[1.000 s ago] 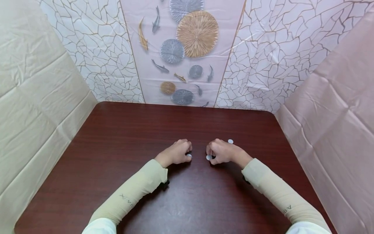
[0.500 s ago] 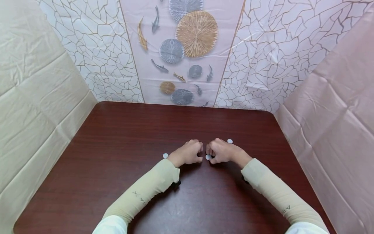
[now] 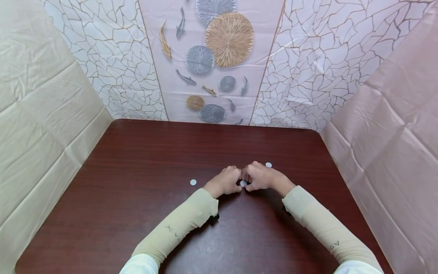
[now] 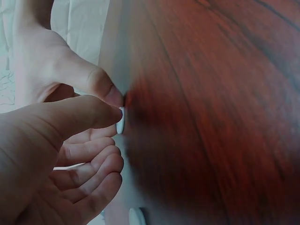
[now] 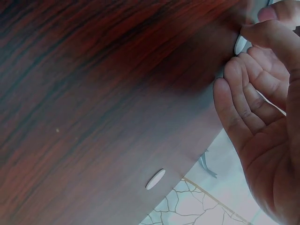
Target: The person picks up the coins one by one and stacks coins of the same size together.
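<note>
In the head view my two hands meet over the middle of the table, with a small white disc [image 3: 243, 183] between them. The right hand [image 3: 261, 177] has its thumb and fingertips at opposite edges of this disc; the right wrist view has the same disc [image 5: 240, 45] between them. My left hand [image 3: 226, 180] stands close on its left side, thumb and bent fingers apart. In the left wrist view the left thumb [image 4: 96, 112] overlaps the disc [image 4: 120, 121], just below the right thumb [image 4: 101, 84].
Two more white discs rest on the dark red wooden table [image 3: 147, 152]: a left disc [image 3: 193, 182] beside the left forearm, and a right disc [image 3: 268, 164] just beyond the right hand. Patterned cloth [image 3: 205, 87] hangs along the back edge; pale cloth [image 3: 44, 99] borders the sides.
My left hand has slid right from a disc at its thumb to the one at the right hand. A disc has come into view left of the left wrist. The right hand stays put.
</note>
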Demonstrator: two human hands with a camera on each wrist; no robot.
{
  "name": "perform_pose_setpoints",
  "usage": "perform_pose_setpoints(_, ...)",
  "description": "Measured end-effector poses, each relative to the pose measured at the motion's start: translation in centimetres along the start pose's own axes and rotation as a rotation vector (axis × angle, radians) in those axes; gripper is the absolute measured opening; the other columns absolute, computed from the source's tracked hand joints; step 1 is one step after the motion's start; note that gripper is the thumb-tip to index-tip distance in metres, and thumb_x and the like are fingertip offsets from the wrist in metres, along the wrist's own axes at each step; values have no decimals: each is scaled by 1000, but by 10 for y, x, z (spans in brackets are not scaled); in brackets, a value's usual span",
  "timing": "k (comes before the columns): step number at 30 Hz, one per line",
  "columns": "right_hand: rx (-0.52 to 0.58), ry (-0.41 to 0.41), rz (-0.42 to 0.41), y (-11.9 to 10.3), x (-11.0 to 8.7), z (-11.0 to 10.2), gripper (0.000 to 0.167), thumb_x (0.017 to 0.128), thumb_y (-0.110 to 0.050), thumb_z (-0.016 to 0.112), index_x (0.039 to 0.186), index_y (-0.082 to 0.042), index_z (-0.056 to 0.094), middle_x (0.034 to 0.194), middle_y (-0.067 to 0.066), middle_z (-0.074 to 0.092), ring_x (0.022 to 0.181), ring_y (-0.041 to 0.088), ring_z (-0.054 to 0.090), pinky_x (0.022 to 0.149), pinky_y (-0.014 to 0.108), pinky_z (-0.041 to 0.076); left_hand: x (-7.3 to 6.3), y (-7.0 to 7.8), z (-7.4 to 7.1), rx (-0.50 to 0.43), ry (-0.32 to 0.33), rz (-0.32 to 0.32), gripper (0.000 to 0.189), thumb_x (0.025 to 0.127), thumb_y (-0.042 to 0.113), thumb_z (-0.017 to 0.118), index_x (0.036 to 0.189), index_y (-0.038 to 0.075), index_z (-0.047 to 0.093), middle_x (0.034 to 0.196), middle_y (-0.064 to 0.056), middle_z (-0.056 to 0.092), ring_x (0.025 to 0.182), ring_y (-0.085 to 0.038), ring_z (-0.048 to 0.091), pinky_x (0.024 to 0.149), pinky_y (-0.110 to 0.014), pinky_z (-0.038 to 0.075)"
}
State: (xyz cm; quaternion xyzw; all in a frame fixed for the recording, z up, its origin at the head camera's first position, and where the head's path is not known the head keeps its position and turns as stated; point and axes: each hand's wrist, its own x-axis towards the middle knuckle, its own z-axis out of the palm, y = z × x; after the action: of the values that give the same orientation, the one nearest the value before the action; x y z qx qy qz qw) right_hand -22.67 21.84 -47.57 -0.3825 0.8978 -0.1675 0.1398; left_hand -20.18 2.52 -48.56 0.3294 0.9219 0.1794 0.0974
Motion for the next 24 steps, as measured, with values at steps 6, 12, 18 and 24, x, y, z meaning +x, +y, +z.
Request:
perform_pose_setpoints(6,-21,25,-13,3,-1,0,17,76,-12,87,88,-8,75,81,-1,74,72,4,65,67,20,55,4,1,4,-2,12,-4,15,89,17,81,90,8,69,86,1,56,86,-15,51,76,-29,43)
perform_pose_setpoints(12,-3,26,0,3,-2,1,16,78,-13,86,89,-8,75,82,0,75,72,4,66,66,19,55,7,0,7,-7,33,-5,15,88,15,81,88,8,68,85,2,52,80,-13,48,71,-27,42)
perform_pose_setpoints(18,3,39,-17,4,-3,1,16,79,-13,86,91,-7,76,82,1,76,72,4,69,66,19,57,7,-1,6,-25,39,3,12,90,13,80,89,7,69,83,3,52,79,-12,47,70,-25,40)
perform_pose_setpoints(24,-33,-9,31,3,-8,-18,20,83,-16,85,96,-5,76,88,3,77,79,7,70,72,21,58,6,1,5,-32,26,-3,12,93,16,79,91,8,71,87,1,58,79,-12,50,70,-25,42)
